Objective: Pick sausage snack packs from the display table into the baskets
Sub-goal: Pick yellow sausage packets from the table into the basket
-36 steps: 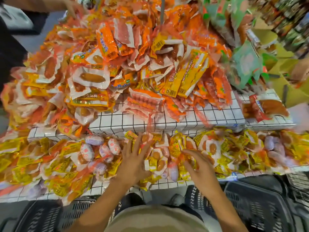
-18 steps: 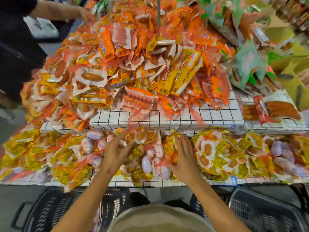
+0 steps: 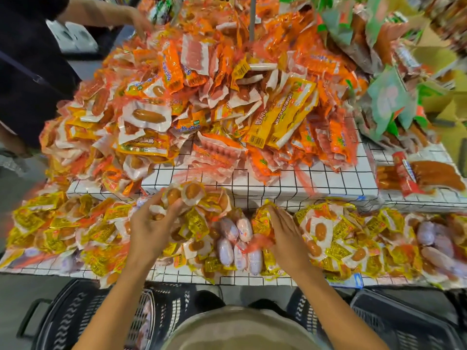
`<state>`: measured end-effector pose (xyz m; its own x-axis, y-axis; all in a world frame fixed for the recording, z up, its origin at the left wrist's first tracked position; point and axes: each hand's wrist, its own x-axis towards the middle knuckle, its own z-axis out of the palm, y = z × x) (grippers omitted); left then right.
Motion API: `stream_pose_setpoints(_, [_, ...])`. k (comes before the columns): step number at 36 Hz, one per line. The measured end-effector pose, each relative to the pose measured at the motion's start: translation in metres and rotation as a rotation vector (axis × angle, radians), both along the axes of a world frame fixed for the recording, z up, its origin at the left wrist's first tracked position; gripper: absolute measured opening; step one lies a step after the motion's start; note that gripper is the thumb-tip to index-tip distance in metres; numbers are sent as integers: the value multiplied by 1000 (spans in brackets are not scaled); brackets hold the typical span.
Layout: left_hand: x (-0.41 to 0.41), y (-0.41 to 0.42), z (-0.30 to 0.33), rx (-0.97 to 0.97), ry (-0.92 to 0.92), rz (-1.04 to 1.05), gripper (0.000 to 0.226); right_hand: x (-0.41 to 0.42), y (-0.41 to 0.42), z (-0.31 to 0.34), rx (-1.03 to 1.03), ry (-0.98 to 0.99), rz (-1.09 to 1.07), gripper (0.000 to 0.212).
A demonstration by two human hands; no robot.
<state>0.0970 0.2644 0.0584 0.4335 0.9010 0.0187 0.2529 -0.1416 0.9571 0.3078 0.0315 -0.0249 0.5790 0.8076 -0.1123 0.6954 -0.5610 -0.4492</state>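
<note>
Yellow sausage snack packs [image 3: 336,238] cover the lower shelf of the white grid display table [image 3: 290,188]. My left hand [image 3: 149,228] grips a bunch of packs [image 3: 187,195] with round sausages and lifts them off the pile. My right hand [image 3: 285,236] lies on the packs, its fingers curled into an orange mesh bag [image 3: 257,245] holding pale pink sausages [image 3: 233,241]. Black baskets stand on the floor below: one at the lower left [image 3: 75,322], one at the lower right [image 3: 404,322].
A tall heap of orange and yellow packs [image 3: 227,97] fills the upper shelf. Green packs [image 3: 386,97] hang at the right. Another person in dark clothes [image 3: 27,79] stands at the left, reaching a hand [image 3: 141,21] into the heap. Large red sausage packs [image 3: 424,175] lie at the right.
My left hand has closed on a bunch of yellow packs and raised them toward the shelf edge. My right hand has moved slightly right onto the mesh bag. The view has shifted left.
</note>
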Motion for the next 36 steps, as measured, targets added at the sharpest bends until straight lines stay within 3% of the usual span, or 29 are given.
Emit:
stream_pose_setpoints(5, [-1,-1,3,16,7,-52,56,25,-11,13,-73,167,49,81])
stream_pose_setpoints(13, [10,-15,-17,-4,101,-119,17,29,-22,11,-278,21,108,122])
stream_pose_setpoints(15, [11,-16,-22,-14,122,-134,49,26,-19,12,-257,49,62,131])
stream_pose_setpoints(17, [14,-15,-23,-60,131,-139,62,24,-14,16,-221,97,-14,139])
stream_pose_setpoints(21, [16,-17,-20,-112,136,-114,52,20,-5,21,-114,154,-116,142])
stream_pose_setpoints(25, [17,-18,-20,-134,160,-80,54,13,3,17,-25,261,-352,137])
stream_pose_setpoints(27, [18,-18,-17,-149,163,-83,62,14,5,17,-47,321,-384,126])
stream_pose_setpoints(30, [18,-20,-14,-158,160,-82,66,19,6,17,4,335,-300,59])
stream_pose_setpoints(32, [20,-22,-11,-165,170,-82,68,21,7,19,62,317,-275,35])
stream_pose_setpoints(36, [23,-23,-6,-160,197,-88,65,25,6,20,104,234,-279,40])
